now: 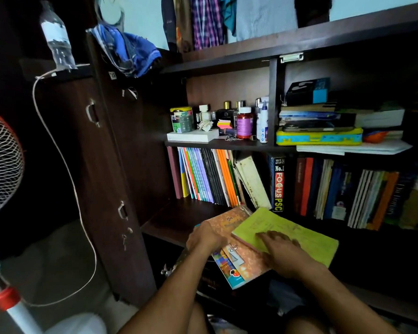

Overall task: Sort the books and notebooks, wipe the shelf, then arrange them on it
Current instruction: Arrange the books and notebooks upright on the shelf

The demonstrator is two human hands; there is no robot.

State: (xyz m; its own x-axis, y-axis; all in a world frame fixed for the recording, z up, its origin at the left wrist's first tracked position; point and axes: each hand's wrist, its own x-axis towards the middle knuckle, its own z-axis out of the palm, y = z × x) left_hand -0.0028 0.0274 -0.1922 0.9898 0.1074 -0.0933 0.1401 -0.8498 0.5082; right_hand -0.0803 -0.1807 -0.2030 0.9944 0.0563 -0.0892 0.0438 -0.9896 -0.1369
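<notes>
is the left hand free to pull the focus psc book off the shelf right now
Probably not yet. The left hand grips the edge of the orange patterned book, and the green notebook lies between it and the Focus PSC book, which is upright on the shelf.

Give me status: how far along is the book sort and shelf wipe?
Early to middle. Done: many books already stand upright on the lower shelf. In hand: the left hand grips an orange patterned book, and the right hand lies on a yellow-green notebook lying on top of it. Left: no wiping cloth shows at the shelf, and the upper compartment's stack looks unsorted.
</notes>
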